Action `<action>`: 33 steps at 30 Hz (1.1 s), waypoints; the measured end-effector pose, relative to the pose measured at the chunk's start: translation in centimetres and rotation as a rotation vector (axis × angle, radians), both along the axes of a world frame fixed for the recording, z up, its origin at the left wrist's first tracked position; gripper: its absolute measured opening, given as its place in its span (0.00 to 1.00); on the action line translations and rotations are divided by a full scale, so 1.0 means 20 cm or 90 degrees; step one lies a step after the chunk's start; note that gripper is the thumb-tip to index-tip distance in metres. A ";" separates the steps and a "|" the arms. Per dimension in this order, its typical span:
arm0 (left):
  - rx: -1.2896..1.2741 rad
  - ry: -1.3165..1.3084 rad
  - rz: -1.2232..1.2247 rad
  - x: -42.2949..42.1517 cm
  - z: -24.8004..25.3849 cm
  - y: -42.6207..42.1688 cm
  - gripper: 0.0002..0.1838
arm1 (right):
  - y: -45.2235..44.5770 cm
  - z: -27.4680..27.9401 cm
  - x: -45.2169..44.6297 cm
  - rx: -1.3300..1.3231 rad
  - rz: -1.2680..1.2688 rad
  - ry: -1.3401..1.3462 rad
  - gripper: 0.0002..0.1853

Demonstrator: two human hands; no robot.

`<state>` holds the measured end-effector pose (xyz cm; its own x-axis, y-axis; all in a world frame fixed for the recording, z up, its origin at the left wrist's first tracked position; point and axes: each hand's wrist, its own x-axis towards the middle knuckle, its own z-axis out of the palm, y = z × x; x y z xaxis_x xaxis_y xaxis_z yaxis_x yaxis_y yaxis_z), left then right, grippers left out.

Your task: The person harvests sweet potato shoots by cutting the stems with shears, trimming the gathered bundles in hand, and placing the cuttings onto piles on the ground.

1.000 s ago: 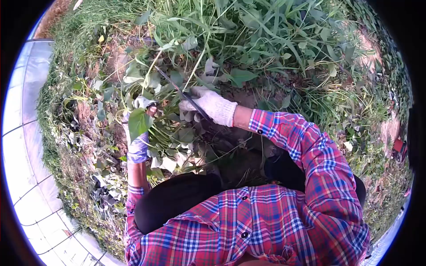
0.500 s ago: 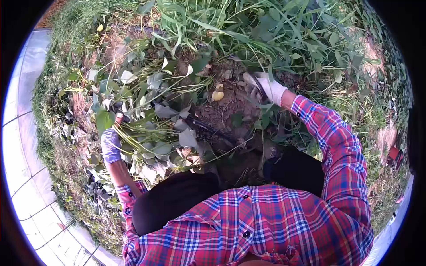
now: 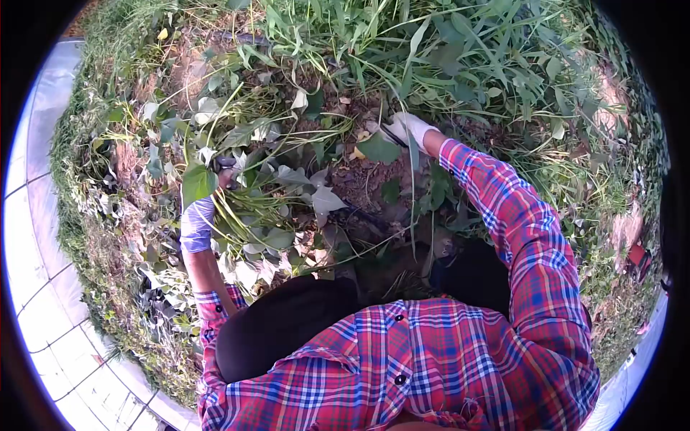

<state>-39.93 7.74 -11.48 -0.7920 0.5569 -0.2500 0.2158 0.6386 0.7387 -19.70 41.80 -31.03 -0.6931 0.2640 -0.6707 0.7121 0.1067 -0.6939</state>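
My left hand (image 3: 198, 215), in a pale glove, is closed around a bundle of leafy green vines (image 3: 237, 208). Leaves cover part of its fingers. My right hand (image 3: 408, 131), in a white glove, is at the bare soil (image 3: 359, 183), its fingers curled and partly behind a broad green leaf (image 3: 379, 149). A thin dark curved thing crosses that hand; I cannot make out what it is. Beside the leaf a small yellow lump (image 3: 356, 153) shows on the soil, partly covered.
Tall green grass (image 3: 474, 57) grows beyond my right hand. A dark pipe-like strip (image 3: 363, 214) lies across the soil before my knees. Pale paving (image 3: 61, 309) runs along the left edge. A red object (image 3: 637, 253) lies far right.
My right hand has moved left and slightly up, over the soil. My left hand has moved right with the vines, and leaves now partly cover the yellow lump.
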 end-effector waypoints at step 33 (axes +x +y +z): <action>0.050 -0.016 -0.087 0.09 -0.02 0.11 0.09 | 0.14 0.34 -0.26 0.679 0.410 0.080 0.13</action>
